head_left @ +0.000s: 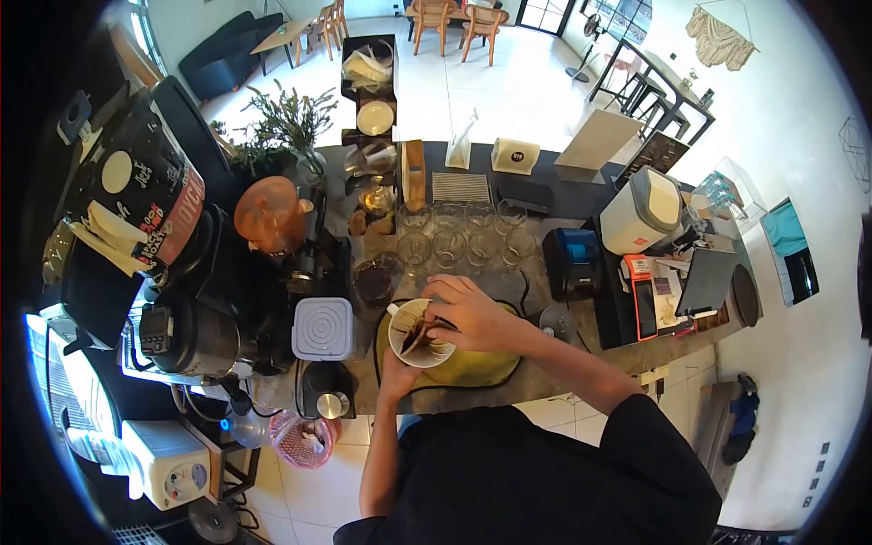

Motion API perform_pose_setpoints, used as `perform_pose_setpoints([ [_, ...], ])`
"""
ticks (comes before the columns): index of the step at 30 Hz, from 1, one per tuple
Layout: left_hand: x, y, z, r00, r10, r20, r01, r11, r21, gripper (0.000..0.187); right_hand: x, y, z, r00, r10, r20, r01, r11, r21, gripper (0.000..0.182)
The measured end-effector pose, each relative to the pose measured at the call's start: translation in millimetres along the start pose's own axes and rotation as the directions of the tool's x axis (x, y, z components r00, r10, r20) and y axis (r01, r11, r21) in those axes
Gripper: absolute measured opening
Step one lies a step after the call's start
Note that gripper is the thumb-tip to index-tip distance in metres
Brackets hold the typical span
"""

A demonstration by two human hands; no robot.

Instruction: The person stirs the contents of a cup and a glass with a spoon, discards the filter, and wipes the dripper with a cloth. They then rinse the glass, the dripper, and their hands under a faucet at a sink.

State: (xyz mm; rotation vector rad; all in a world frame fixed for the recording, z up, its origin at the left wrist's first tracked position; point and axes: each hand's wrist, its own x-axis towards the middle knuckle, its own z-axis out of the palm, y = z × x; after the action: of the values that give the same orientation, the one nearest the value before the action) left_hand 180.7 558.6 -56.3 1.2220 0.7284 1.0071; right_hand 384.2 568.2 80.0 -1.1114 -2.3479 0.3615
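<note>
A white coffee dripper [444, 355] is tilted above a yellow-green mat [490, 365] at the counter's near edge. My left hand [397, 375] is closed on the dripper's near left side. Inside lies a paper filter [411, 320], stained brown with dark wet grounds. From the right, my right hand [465, 314] reaches over the rim, its fingers closed on the filter's edge; the fingertips are partly hidden. Just left of and beyond the dripper stands a glass server [374, 282] of dark coffee.
Several clear glasses [449, 245] stand in rows beyond my hands. To the left are a scale with a square grey lid [322, 329] and a grinder with an orange hopper [271, 214]. A dark dispenser [572, 262] stands right. A pink basket [302, 440] is on the floor.
</note>
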Motion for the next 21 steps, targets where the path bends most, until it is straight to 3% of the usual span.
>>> perform_pose_setpoints([
  [1,0,1,0,1.000,-0.009,0.014,0.009,1.000,0.021,0.065,0,1,0,1.000,-0.004,-0.006,0.004,1.000,-0.002,0.015],
  [13,-1,-1,-6,0.994,-0.109,0.022,0.103,0.978,0.179,0.070,-2,0,3,0.998,0.058,0.028,-0.060,0.996,0.061,0.012],
  [15,-2,-6,-7,0.991,-0.130,0.027,0.123,0.978,0.167,0.069,-2,-2,2,0.995,0.098,0.033,-0.098,0.995,0.028,0.011],
  [17,-1,-10,-3,0.998,0.030,-0.051,-0.023,0.993,0.120,0.041,-3,-2,3,0.993,0.102,0.051,-0.105,0.992,0.073,0.010],
  [21,-2,-16,-2,0.998,-0.001,-0.056,0.004,0.999,0.048,0.044,-5,-3,4,0.989,0.145,0.043,-0.149,0.982,0.113,0.009],
])
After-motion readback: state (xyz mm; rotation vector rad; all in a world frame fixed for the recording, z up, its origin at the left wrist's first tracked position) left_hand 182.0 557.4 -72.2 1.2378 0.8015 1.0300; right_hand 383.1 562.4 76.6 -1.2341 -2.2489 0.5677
